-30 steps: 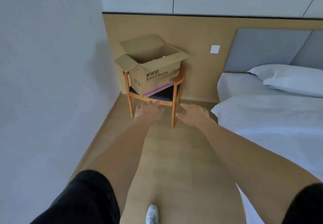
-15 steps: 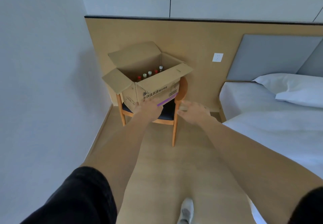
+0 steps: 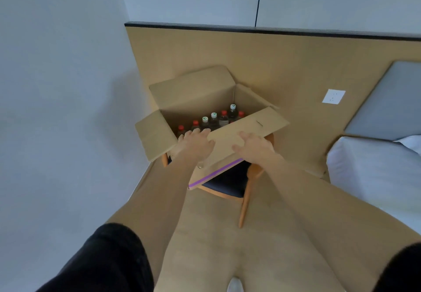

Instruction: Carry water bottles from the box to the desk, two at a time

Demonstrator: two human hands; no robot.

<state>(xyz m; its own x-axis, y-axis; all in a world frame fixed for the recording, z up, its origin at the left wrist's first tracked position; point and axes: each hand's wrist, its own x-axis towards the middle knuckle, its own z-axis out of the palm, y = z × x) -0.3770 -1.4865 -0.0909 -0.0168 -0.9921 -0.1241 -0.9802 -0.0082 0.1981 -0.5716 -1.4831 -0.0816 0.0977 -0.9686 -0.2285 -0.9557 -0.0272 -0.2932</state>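
Note:
An open cardboard box (image 3: 198, 93) sits on a wooden chair (image 3: 245, 200) in the room's corner. Inside it stand several water bottles (image 3: 223, 118) with red and white caps. My left hand (image 3: 196, 144) reaches over the box's near edge, fingers apart, just short of the nearest red-capped bottle (image 3: 181, 129). Above the box's front flap (image 3: 250, 130) hovers my right hand (image 3: 255, 147), fingers spread, holding nothing. The desk is out of view.
A grey wall (image 3: 63, 109) runs close on the left. A tan wood panel (image 3: 284, 64) with a white socket (image 3: 333, 96) backs the chair. A bed with white sheets (image 3: 376, 173) lies to the right. Wooden floor (image 3: 205, 246) stretches below me.
I have come closer to the box, and the bottles inside have come into view. Both hands have risen from in front of the chair seat to the box's near rim.

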